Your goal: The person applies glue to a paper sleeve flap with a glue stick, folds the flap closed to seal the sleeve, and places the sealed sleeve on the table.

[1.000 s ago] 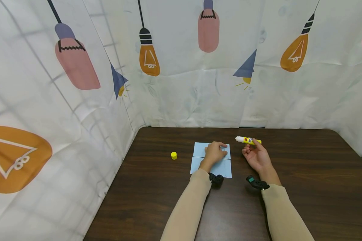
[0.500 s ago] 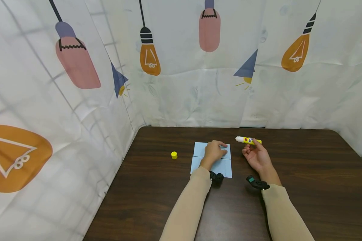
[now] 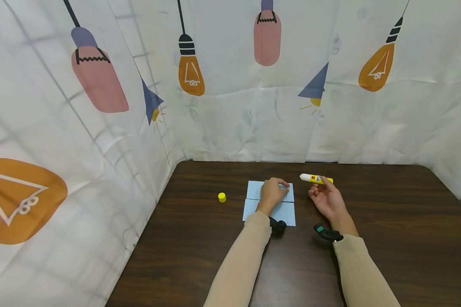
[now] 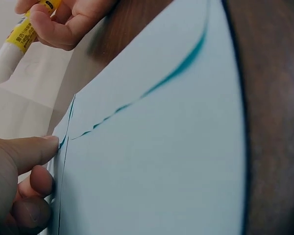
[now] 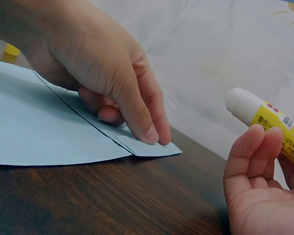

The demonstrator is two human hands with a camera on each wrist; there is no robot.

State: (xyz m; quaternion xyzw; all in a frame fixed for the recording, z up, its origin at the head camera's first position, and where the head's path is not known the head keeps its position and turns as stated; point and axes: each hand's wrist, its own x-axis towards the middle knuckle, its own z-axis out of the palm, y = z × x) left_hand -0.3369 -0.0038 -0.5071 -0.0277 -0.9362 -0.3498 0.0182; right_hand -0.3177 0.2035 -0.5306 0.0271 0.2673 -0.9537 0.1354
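Light blue paper [image 3: 288, 213] lies on the table, a dark seam crossing it and parting a near panel from a far one. My left hand [image 3: 272, 194] is over it, thumb and index fingertips pressing the far panel [image 5: 159, 151] near its right end, the other fingers bent under. A teal streak curves over the paper [image 4: 161, 161] in the left wrist view. Just right of the paper, my right hand [image 3: 328, 202], palm up, holds a yellow glue stick [image 3: 316, 178] between thumb and fingers. Its white tip, uncapped, points left.
A small yellow cap [image 3: 222, 197] stands on the dark wooden table [image 3: 199, 247], left of the paper. Behind and to the left hangs a white curtain [image 3: 223, 123] printed with lamps. Each wrist wears a black camera band [image 3: 328, 233].
My left hand and wrist have shifted very slightly over the paper, fingertips staying on the far panel. The right hand and glue stick keep their place.
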